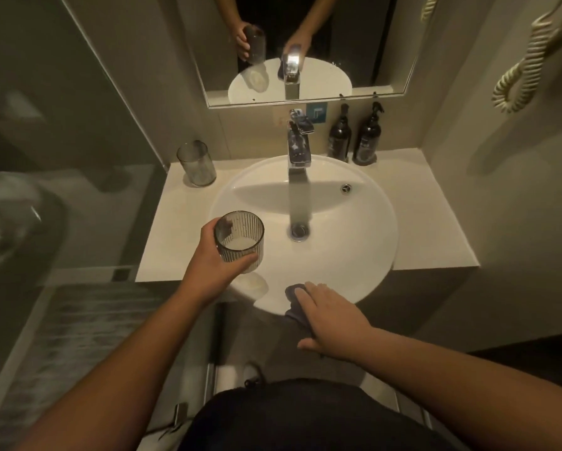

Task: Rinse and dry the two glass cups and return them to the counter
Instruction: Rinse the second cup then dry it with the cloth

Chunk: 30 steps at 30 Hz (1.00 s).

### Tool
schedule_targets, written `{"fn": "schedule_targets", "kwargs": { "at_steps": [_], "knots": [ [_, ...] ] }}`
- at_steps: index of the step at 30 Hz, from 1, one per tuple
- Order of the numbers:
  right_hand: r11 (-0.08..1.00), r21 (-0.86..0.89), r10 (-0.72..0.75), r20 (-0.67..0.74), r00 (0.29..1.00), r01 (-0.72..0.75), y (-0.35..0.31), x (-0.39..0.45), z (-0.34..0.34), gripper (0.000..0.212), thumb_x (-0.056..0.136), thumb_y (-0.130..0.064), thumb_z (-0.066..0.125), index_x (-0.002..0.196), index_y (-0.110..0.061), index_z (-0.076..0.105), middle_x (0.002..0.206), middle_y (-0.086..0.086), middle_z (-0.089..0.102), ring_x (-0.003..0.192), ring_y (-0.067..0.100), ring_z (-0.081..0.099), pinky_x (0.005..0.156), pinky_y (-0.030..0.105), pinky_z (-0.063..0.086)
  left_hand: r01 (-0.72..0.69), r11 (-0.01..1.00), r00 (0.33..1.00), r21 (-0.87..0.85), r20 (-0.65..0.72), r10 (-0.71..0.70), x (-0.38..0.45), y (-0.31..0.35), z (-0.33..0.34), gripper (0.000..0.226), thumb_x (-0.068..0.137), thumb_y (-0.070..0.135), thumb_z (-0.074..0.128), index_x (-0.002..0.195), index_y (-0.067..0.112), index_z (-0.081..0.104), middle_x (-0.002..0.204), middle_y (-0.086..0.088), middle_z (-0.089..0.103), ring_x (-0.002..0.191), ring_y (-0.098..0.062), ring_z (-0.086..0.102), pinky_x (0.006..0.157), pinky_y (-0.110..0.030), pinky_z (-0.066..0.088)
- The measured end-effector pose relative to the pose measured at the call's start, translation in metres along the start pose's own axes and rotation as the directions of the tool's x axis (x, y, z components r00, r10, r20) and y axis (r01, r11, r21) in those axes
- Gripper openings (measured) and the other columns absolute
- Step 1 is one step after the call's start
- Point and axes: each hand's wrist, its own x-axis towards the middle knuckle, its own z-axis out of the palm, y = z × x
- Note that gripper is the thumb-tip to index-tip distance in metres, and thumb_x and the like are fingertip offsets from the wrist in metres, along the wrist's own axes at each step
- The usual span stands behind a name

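My left hand (213,260) grips a ribbed glass cup (240,237) upright over the left side of the white basin (354,242). A second ribbed glass cup (196,164) stands on the counter (169,229) at the back left. My right hand (330,315) lies flat with straight fingers on a dark cloth (294,294) draped over the basin's front rim. The chrome tap (299,148) stands behind the basin, and a stream of water runs from it down to the drain (298,231).
Two dark pump bottles (340,135) (367,138) stand on the counter at the back right. A mirror (299,47) hangs above. A coiled cord (526,60) hangs on the right wall. A glass partition (62,157) borders the counter on the left.
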Motion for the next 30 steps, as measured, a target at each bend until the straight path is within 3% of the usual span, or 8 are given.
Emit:
{"fn": "schedule_targets", "kwargs": {
  "at_steps": [5, 12, 15, 17, 20, 22, 25, 30],
  "knots": [
    [0.994, 0.108, 0.014, -0.031, 0.999, -0.011, 0.007, 0.005, 0.004, 0.044, 0.089, -0.023, 0.061, 0.128, -0.017, 0.042, 0.127, 0.010, 0.052, 0.109, 0.026, 0.054, 0.090, 0.040, 0.050, 0.006, 0.999, 1.000, 0.034, 0.021, -0.007, -0.010, 0.002, -0.001, 0.083, 0.075, 0.026, 0.088, 0.132, 0.039, 0.029, 0.135, 0.013, 0.045, 0.124, -0.011, 0.046, 0.103, -0.027, 0.039],
    [0.923, 0.375, 0.039, 0.122, 0.992, -0.083, 0.023, 0.011, -0.053, 0.026, 0.083, -0.021, 0.066, 0.107, -0.024, 0.057, 0.105, -0.001, 0.064, 0.091, 0.015, 0.060, 0.075, 0.024, 0.048, -0.009, 0.998, 0.995, 0.060, 0.096, 0.003, -0.007, 0.006, -0.014, 0.092, 0.071, 0.032, 0.089, 0.143, 0.024, 0.032, 0.144, 0.003, 0.047, 0.129, -0.014, 0.047, 0.105, -0.027, 0.040],
    [0.790, 0.601, 0.123, 0.041, 0.992, -0.123, 0.025, 0.010, -0.109, 0.022, 0.072, -0.026, 0.064, 0.092, -0.035, 0.060, 0.089, -0.009, 0.067, 0.075, 0.004, 0.063, 0.058, 0.012, 0.046, -0.027, 0.998, 0.993, 0.062, 0.116, 0.020, -0.003, 0.010, -0.023, 0.095, 0.069, 0.035, 0.088, 0.144, 0.025, 0.031, 0.147, 0.001, 0.046, 0.132, -0.015, 0.046, 0.109, -0.031, 0.041],
    [0.745, 0.664, 0.163, -0.090, 0.983, -0.063, 0.021, 0.011, -0.147, 0.018, 0.071, -0.034, 0.064, 0.088, -0.038, 0.060, 0.083, -0.010, 0.067, 0.074, 0.001, 0.062, 0.057, 0.012, 0.047, -0.040, 0.998, 0.991, 0.054, 0.127, 0.033, 0.001, 0.014, -0.027, 0.097, 0.063, 0.043, 0.085, 0.143, 0.028, 0.031, 0.148, 0.002, 0.045, 0.134, -0.014, 0.045, 0.111, -0.034, 0.042],
    [0.749, 0.662, 0.145, -0.223, 0.964, 0.041, 0.007, 0.018, -0.189, 0.021, 0.073, -0.039, 0.064, 0.091, -0.030, 0.060, 0.079, -0.010, 0.066, 0.073, 0.006, 0.064, 0.057, 0.014, 0.049, -0.081, 0.995, 0.984, 0.057, 0.160, 0.071, 0.005, 0.023, -0.032, 0.095, 0.057, 0.057, 0.079, 0.135, 0.043, 0.028, 0.144, 0.010, 0.045, 0.130, -0.007, 0.047, 0.102, -0.016, 0.040],
    [0.748, 0.657, 0.101, -0.248, 0.963, 0.091, -0.004, 0.026, -0.205, 0.022, 0.072, -0.025, 0.067, 0.092, -0.033, 0.058, 0.077, -0.012, 0.066, 0.075, 0.001, 0.064, 0.054, 0.009, 0.048, -0.128, 0.990, 0.976, 0.065, 0.185, 0.114, 0.007, 0.031, -0.035, 0.090, 0.057, 0.060, 0.077, 0.131, 0.051, 0.027, 0.138, 0.014, 0.045, 0.124, -0.004, 0.049, 0.096, -0.009, 0.039],
    [0.867, 0.481, 0.002, -0.259, 0.966, 0.128, -0.021, 0.044, -0.219, 0.035, 0.073, -0.016, 0.071, 0.096, -0.038, 0.057, 0.082, -0.016, 0.064, 0.078, 0.006, 0.061, 0.054, 0.014, 0.050, -0.210, 0.974, 0.956, 0.083, 0.226, 0.187, 0.011, 0.043, -0.040, 0.089, 0.060, 0.059, 0.076, 0.134, 0.046, 0.030, 0.136, 0.011, 0.047, 0.121, -0.007, 0.052, 0.099, -0.024, 0.047],
    [0.948, 0.192, -0.221, -0.185, 0.958, 0.255, -0.045, 0.070, -0.224, 0.020, 0.083, -0.023, 0.069, 0.102, -0.023, 0.062, 0.095, -0.007, 0.066, 0.063, 0.002, 0.048, 0.061, 0.011, 0.040, -0.274, 0.958, 0.930, 0.084, 0.275, 0.242, 0.018, 0.067, -0.058, 0.085, 0.063, 0.055, 0.075, 0.136, 0.045, 0.032, 0.139, 0.009, 0.047, 0.122, -0.012, 0.053, 0.100, -0.032, 0.049]
  ]
}}
